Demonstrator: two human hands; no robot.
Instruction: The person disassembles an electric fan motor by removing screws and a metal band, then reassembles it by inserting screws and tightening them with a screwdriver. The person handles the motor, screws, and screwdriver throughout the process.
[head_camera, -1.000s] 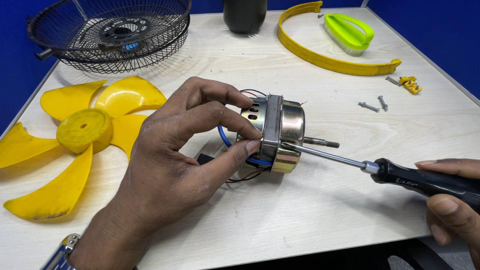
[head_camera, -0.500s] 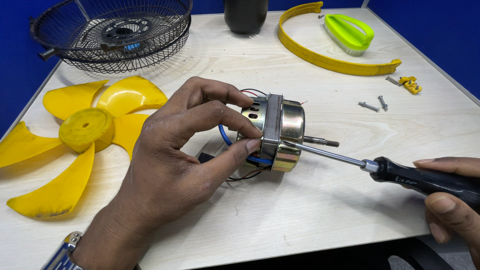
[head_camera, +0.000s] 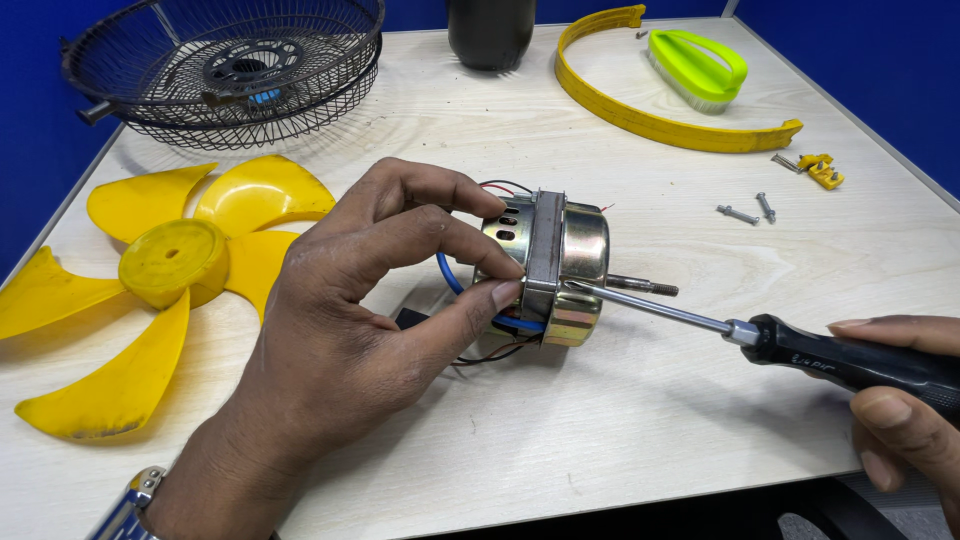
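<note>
My left hand (head_camera: 340, 330) grips a small metal fan motor (head_camera: 560, 265) on its side, thumb and fingers pinching its middle band. Blue, red and black wires trail out under it. The motor's shaft points right. My right hand (head_camera: 905, 400) at the lower right holds a black-handled screwdriver (head_camera: 800, 352). Its steel tip rests against the motor's casing, just below the shaft.
A yellow fan blade (head_camera: 170, 280) lies at the left, a black wire fan guard (head_camera: 230, 65) at the back left. A yellow ring (head_camera: 650, 120), a green brush (head_camera: 700, 65), a dark cylinder (head_camera: 490, 30), two loose screws (head_camera: 750, 210) and a yellow clip (head_camera: 820, 170) lie to the right on the pale table (head_camera: 620, 440).
The view has shifted a little. The hands, motor and screwdriver hold almost the same positions.
</note>
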